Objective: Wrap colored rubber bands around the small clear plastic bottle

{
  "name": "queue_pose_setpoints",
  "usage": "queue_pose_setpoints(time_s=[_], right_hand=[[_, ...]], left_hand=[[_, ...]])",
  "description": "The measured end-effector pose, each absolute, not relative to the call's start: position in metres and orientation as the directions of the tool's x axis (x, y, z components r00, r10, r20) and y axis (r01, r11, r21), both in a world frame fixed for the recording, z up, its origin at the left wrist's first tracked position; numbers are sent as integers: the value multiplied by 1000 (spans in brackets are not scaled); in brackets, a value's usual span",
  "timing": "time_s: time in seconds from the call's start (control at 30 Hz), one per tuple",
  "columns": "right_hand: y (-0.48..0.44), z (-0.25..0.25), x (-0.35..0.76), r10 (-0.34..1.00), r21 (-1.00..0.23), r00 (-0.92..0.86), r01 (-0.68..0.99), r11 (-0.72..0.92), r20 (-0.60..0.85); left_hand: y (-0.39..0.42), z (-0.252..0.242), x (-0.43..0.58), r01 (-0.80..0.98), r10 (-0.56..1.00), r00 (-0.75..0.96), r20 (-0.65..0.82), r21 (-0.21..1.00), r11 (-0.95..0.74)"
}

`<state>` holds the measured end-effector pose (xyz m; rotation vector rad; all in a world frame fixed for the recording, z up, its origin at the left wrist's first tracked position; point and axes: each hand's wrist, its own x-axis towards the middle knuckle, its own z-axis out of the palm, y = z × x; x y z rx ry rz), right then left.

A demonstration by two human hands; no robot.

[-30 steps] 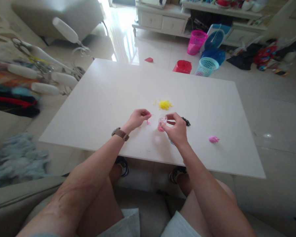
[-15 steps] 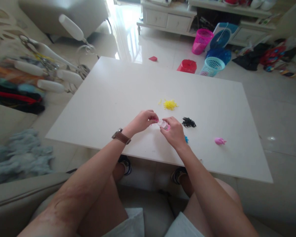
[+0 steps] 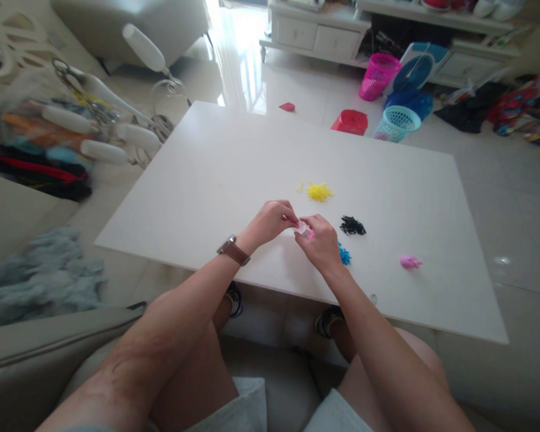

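My right hand (image 3: pixel 319 240) is closed around a small clear plastic bottle (image 3: pixel 304 229) with pink pieces inside, tilted with its mouth to the left. At that mouth, the fingers of my left hand (image 3: pixel 276 221) are pinched on small pink bands, partly hidden by the fingertips. Close beyond my right hand lies a loose pile of black bands (image 3: pixel 353 225). A blue pile (image 3: pixel 344 254) shows partly from behind my right wrist. Farther back on the white table (image 3: pixel 234 150) is a heap of yellow bands (image 3: pixel 319 192).
A small pink object (image 3: pixel 410 262) lies on the table's right side. A small clear piece (image 3: pixel 374 299) is near the front edge. Beyond the table stand a red stool (image 3: pixel 351 122), a light blue basket (image 3: pixel 396 123) and a pink basket (image 3: pixel 380 77). A white lamp (image 3: pixel 144 48) rises at left.
My left fingers have moved in closer to the bottle's mouth, bringing the pink bands to it. The view has shifted slightly, and more of the blue pile shows.
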<state>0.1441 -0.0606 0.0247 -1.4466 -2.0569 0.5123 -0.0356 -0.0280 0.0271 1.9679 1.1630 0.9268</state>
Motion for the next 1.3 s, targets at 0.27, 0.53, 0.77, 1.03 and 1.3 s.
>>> queue_pose_setpoints(time_s=[0.27, 0.53, 0.77, 1.03, 1.3], right_hand=[[-59, 19, 149, 947, -610, -217, 725, 319, 237], [-60, 21, 150, 946, -629, -208, 708, 320, 247], [-58, 19, 153, 958, -645, -168, 711, 280, 231], [-59, 19, 149, 954, -663, -191, 687, 299, 232], [-60, 22, 148, 960, -705, -166, 652, 278, 225]], left_hand=[[-29, 24, -28, 401, 921, 345, 183, 858, -321], [-27, 22, -24, 284, 974, 195, 118, 943, -171], [-32, 24, -20, 328, 935, 339, 106, 918, -222], [-29, 22, -23, 196, 946, 277, 169, 954, -228], [-30, 18, -18, 207, 961, 207, 183, 952, -226]])
